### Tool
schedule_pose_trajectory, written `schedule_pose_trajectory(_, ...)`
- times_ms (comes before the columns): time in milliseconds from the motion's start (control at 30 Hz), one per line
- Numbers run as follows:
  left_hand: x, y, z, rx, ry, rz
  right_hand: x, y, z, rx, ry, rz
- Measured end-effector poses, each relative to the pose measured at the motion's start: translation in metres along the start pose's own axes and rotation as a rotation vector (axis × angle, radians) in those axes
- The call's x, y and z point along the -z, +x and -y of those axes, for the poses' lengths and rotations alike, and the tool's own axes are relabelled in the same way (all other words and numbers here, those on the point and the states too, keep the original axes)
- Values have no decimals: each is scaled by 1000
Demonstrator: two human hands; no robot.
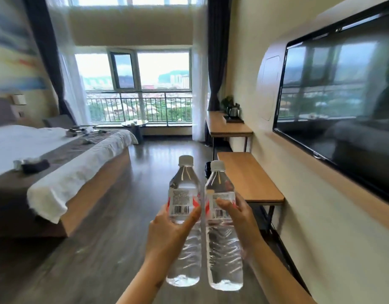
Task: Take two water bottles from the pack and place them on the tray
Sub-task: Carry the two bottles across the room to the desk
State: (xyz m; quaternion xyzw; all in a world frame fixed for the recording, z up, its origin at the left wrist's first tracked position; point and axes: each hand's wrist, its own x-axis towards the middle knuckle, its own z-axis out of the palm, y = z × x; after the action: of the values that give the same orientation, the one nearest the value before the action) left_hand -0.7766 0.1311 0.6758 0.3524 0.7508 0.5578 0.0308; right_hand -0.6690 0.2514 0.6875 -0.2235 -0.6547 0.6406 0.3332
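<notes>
I hold two clear water bottles upright and side by side in front of me, above the wooden floor. My left hand is shut around the left water bottle, which has a white cap and a red-and-white label. My right hand grips the right water bottle at its label. Far ahead on the far desk lies a dark tray with a kettle standing on it. No bottle pack is in view.
A bed with white linen fills the left side. A low wooden bench stands along the right wall below a wall-mounted TV. A small round table stands by the window. An open strip of floor runs between bed and bench.
</notes>
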Motion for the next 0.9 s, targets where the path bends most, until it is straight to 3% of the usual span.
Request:
schedule_pose_trajectory(333,-62,292,68,-36,29,-81,-34,314,-33,76,91,57)
schedule_pose_trajectory(600,-66,539,118,55,83,-238,-89,595,-40,96,106,217)
schedule_pose_trajectory(733,-65,657,171,78,82,-304,-129,727,-70,85,110,280)
schedule_pose_trajectory(900,-86,832,255,82,84,-244,-172,900,-111,75,98,263)
